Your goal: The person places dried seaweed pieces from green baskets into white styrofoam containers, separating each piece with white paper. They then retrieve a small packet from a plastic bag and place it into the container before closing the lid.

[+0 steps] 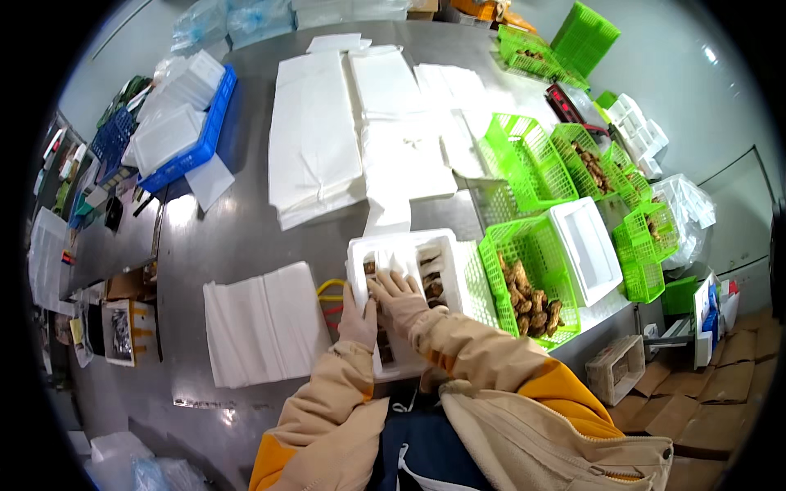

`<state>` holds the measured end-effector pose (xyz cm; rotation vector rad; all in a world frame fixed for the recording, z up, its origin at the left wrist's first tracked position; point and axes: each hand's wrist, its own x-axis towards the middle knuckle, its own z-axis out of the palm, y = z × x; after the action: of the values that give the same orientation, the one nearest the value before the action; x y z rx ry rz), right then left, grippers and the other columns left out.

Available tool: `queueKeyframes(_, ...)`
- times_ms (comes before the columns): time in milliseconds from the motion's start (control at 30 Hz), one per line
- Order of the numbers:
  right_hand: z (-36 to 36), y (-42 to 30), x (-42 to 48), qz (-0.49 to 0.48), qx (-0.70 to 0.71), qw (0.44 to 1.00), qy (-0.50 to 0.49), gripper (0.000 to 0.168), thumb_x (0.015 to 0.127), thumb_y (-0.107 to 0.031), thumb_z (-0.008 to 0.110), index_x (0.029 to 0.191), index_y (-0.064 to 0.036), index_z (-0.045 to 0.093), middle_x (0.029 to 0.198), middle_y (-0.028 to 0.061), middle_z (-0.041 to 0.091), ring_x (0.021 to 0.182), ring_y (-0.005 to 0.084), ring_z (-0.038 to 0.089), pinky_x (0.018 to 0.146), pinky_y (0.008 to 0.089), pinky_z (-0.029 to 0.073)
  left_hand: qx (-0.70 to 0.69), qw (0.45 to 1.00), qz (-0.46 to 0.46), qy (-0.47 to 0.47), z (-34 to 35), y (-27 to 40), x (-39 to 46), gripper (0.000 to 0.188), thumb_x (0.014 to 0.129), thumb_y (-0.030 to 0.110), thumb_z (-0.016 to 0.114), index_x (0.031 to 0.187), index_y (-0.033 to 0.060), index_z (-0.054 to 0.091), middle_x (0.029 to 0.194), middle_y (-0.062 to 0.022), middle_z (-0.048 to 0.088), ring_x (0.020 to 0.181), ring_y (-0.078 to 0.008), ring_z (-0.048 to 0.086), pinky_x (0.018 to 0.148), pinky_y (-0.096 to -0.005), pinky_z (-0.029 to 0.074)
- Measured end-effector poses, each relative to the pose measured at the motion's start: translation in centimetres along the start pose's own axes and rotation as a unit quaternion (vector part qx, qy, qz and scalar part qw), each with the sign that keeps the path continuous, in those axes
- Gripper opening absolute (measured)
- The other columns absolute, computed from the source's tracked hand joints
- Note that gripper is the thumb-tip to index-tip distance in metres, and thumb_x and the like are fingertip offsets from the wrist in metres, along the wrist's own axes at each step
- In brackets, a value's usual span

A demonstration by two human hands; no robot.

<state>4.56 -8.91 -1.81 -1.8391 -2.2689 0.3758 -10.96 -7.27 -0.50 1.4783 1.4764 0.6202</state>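
Note:
A white foam box (459, 270) stands at the table's near edge, with brown mushrooms (433, 285) in white paper showing in its compartments. My left hand (357, 319) is at the box's left wall, thumb apart from the fingers. Over the left part of the box lies my right hand (399, 302), its fingers spread on white paper and mushrooms. Whether either hand grips something is hidden. Right of the box, a green plastic basket (488, 251) holds more mushrooms. A stack of white paper sheets (267, 325) lies to the left.
Large white paper stacks (316, 135) cover the table's middle. An empty green basket (528, 159), an open white foam box (586, 251) and a digital scale (574, 107) stand on the right. At the back left, a blue crate (212, 132) holds foam lids.

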Motion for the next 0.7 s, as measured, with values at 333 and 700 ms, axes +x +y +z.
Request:
queueKeyframes(333, -12.3, 19.9, 8.9, 0.133, 0.230, 0.942, 0.205, 0.037, 0.091, -0.012, 0.066, 0.129, -0.012, 0.065, 0.108, 0.0147, 0.073, 0.092, 0.0230, 0.071, 0.084, 0.0313, 0.054, 0.011, 0.999, 0.035, 0.014, -0.5, 0.5, 0.0, 0.060, 0.097, 0.011, 0.054, 0.152, 0.0014, 0.031, 0.135, -0.0246, 0.057, 0.123, -0.0361, 0.059, 0.101, -0.0386, 0.047)
queueKeyframes(700, -14.3, 27.8, 31.5, 0.131, -0.042, 0.990, -0.014, 0.062, 0.093, -0.020, 0.060, 0.151, -0.023, 0.037, 0.127, 0.0100, 0.065, 0.114, 0.0301, 0.063, 0.097, 0.0429, 0.052, 0.096, 0.994, -0.022, 0.054, -0.5, 2.9, 0.1, 0.062, 0.095, 0.015, 0.053, 0.152, 0.0047, 0.033, 0.120, -0.0273, 0.064, 0.109, -0.0414, 0.065, 0.091, -0.0422, 0.053)
